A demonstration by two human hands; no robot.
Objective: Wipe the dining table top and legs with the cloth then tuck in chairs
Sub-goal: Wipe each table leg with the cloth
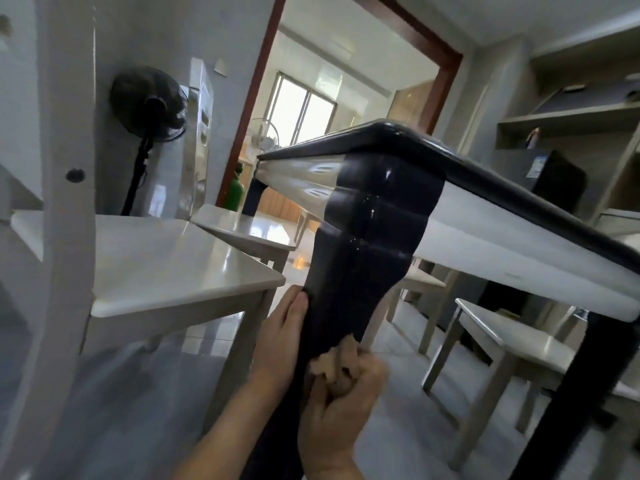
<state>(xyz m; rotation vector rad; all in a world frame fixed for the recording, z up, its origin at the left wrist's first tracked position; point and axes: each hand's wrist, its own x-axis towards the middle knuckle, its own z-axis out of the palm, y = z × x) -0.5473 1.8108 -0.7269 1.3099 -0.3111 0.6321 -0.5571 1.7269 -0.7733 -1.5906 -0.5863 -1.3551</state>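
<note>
While gripping a bunched beige cloth (pixel 330 363) in the right hand (pixel 343 407), fingers curled tight round it, presses it against the right face of the dark table leg (pixel 360 237). Only a crumpled tuft of cloth showing, above the knuckles and touching the leg. Lays the left hand (pixel 280 341) flat on the opposite face, just left of the grip and a little higher, fingers straight and pointing up along the leg, holding nothing. Leg thus held between both hands. Long axis of the leg: from the table (pixel 519 192) corner well above the grip, down between the wrists, leaning lower left in this low view. Broad and scalloped at the top, slimmer at the grip. Left of the grip, a pale chair (pixel 173 261), seat corner near the left fingertips; a second chair (pixel 242 226) beyond it. Right of the grip, a third chair (pixel 502 336) beneath the table edge. Far up and left, a black fan (pixel 149 102).
</note>
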